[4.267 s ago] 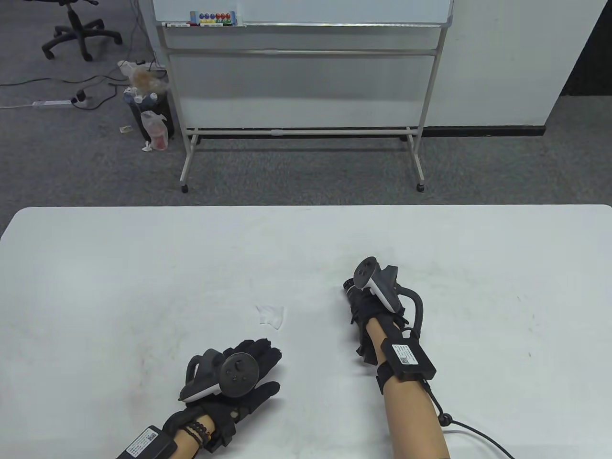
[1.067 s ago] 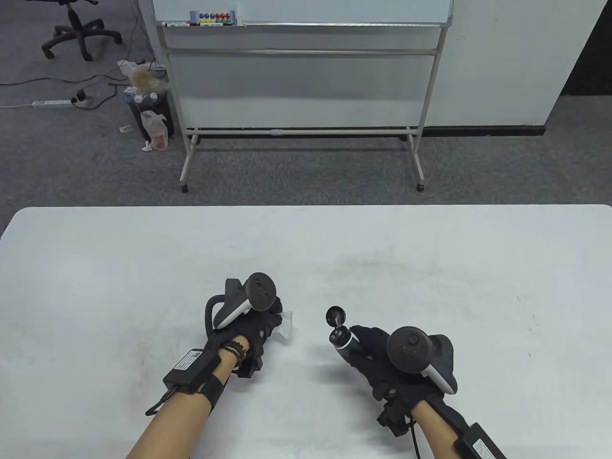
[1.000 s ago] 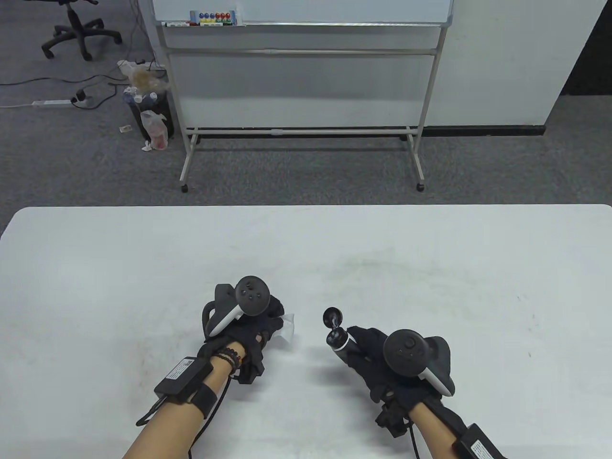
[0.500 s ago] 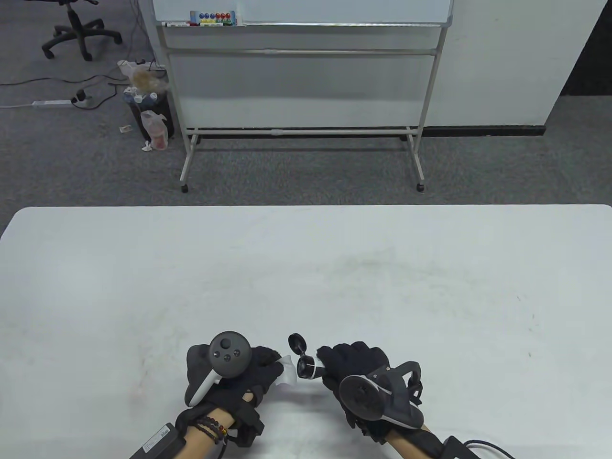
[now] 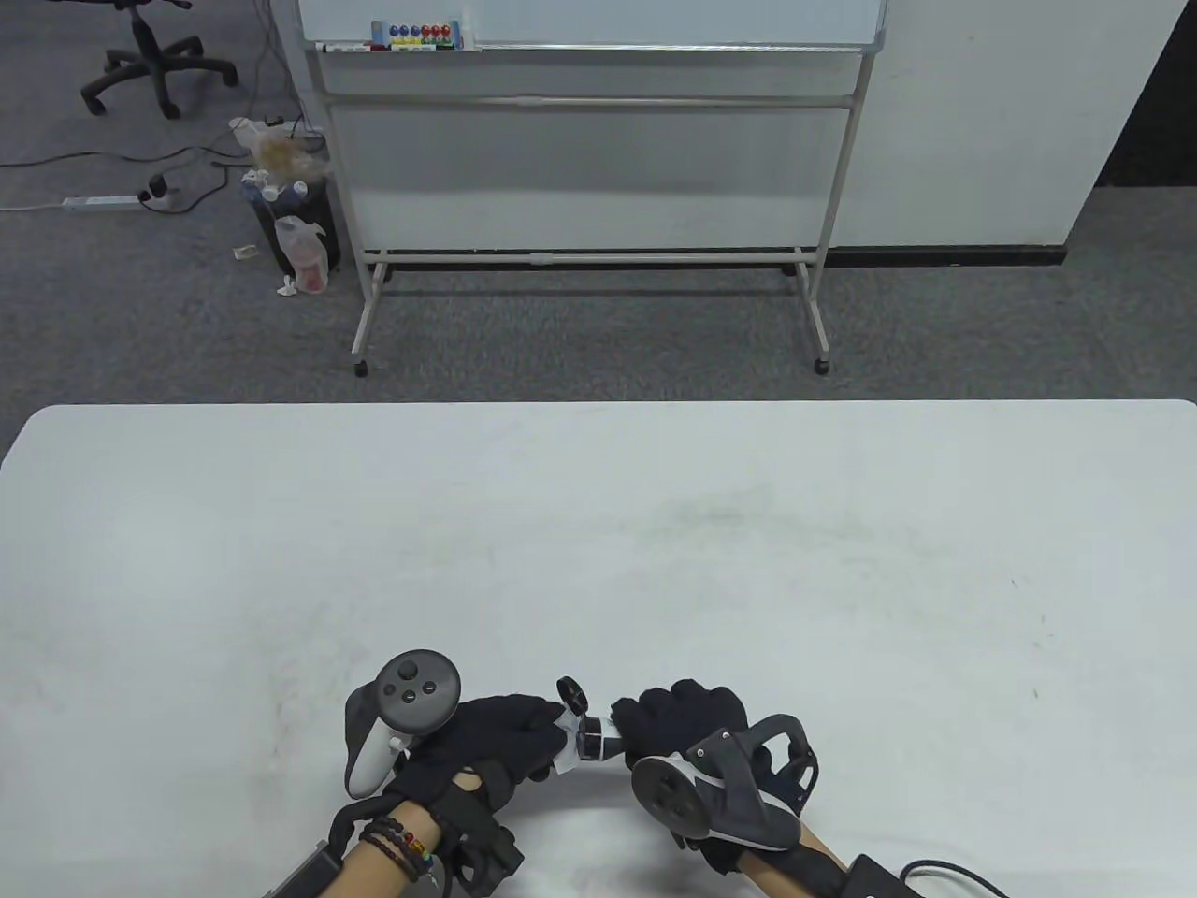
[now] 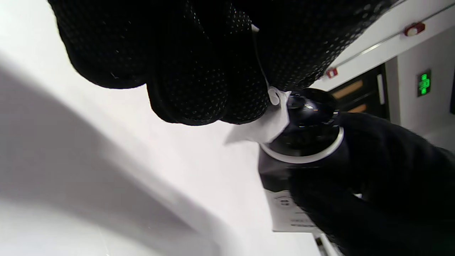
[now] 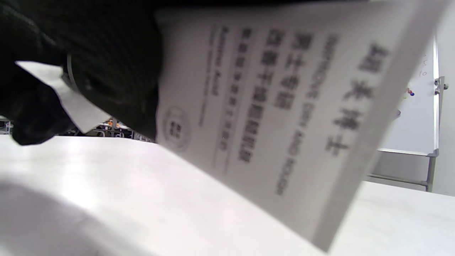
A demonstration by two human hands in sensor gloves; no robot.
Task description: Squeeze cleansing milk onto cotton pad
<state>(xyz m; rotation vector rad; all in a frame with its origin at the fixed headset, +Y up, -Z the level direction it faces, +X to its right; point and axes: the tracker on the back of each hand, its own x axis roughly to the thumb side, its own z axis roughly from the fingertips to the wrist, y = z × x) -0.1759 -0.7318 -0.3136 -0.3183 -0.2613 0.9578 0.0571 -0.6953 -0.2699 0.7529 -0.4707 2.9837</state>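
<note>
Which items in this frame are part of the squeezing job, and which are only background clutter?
In use: cleansing milk tube, held by right hand; cotton pad, held by left hand; table.

Background: whiteboard, office chair, rubbish bin.

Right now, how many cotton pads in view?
1. The pad is pinched in the left hand, held against the tube nozzle that the right hand grips. A second pad layered behind the fingers can't be ruled out.
</note>
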